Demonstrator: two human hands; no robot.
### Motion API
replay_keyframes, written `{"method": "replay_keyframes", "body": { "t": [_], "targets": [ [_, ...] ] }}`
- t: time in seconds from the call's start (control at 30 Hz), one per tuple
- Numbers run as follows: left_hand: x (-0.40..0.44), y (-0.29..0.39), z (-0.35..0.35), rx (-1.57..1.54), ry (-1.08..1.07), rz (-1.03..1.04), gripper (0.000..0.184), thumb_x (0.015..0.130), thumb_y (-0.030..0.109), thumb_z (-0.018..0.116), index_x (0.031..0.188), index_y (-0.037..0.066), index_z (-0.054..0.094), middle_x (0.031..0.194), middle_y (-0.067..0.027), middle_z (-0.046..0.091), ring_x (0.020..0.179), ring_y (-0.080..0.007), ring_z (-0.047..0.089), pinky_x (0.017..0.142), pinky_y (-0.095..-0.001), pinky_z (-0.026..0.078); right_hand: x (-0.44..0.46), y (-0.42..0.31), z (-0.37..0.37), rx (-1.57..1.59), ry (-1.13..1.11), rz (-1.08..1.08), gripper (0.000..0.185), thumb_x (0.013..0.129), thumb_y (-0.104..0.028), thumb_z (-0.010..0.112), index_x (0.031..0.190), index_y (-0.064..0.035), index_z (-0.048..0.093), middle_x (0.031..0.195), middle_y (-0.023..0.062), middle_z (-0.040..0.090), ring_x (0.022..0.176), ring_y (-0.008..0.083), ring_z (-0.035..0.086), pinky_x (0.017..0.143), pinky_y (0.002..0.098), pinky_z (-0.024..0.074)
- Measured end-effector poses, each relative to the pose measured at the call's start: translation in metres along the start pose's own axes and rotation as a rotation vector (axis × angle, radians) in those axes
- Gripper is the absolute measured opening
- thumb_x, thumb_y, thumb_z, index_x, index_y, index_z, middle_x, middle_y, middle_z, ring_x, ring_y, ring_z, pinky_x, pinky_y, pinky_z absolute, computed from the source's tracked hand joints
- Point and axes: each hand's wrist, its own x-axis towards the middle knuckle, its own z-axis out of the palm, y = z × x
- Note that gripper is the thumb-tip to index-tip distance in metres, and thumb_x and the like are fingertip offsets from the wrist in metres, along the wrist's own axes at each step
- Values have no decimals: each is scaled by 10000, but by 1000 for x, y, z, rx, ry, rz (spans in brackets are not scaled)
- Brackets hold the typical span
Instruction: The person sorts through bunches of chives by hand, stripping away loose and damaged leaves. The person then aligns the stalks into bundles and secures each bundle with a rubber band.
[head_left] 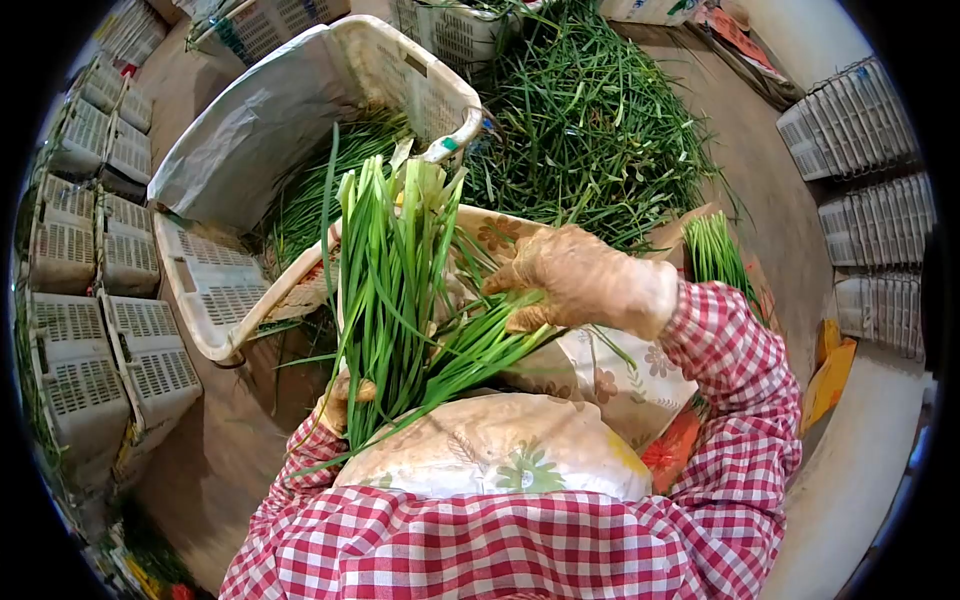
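Note:
A tall bunch of garlic chives (385,260) stands over my lap with its pale cut ends up. My left hand (347,402), partly hidden behind the leaves, is wrapped round its lower side. More chives (495,335) slant across to the right, where my gloved right hand (575,278) has its fingers curled on them. Beneath lies a white flower-printed cloth (500,440) covering my lap.
A lined plastic crate (250,150) holding chives tilts at the front left. Behind the bunch is a big heap of loose chives (590,130). A small bundle (712,250) rests at right. Stacked crates (75,350) line the left; more crates (855,120) stand right.

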Motion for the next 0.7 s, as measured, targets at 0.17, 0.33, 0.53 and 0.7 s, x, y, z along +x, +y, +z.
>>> {"method": "replay_keyframes", "body": {
  "t": [0.17,0.33,0.53,0.7],
  "targets": [
    [11,-1,-4,-28,-3,-7,897,764,366,726,1463,73,247,1463,-136,337,1330,-348,351,1044,-533,374,20,-1,-11,346,-207,281,304,803,-329,692,924,-50,706,820,119,669,761,261,637,666,390,498],
    [21,-1,-2,-82,-7,5,895,764,368,725,1463,73,248,1461,-136,341,1328,-346,355,1044,-533,374,20,-3,-14,-33,208,163,301,852,-282,652,702,-25,610,650,86,518,618,234,522,616,374,468],
    [19,-3,-1,-112,5,22,893,765,369,724,1462,72,250,1459,-136,345,1325,-345,360,1044,-533,375,-29,92,-72,-811,1215,395,143,895,-161,602,812,-46,623,683,107,557,633,255,567,582,366,476],
    [24,-3,3,-113,6,29,892,766,371,723,1461,72,252,1457,-136,348,1322,-344,364,1043,-534,376,-49,101,-25,-467,1041,429,384,911,-254,599,1233,-47,562,1124,155,634,944,258,655,815,320,528]
  ]
}}
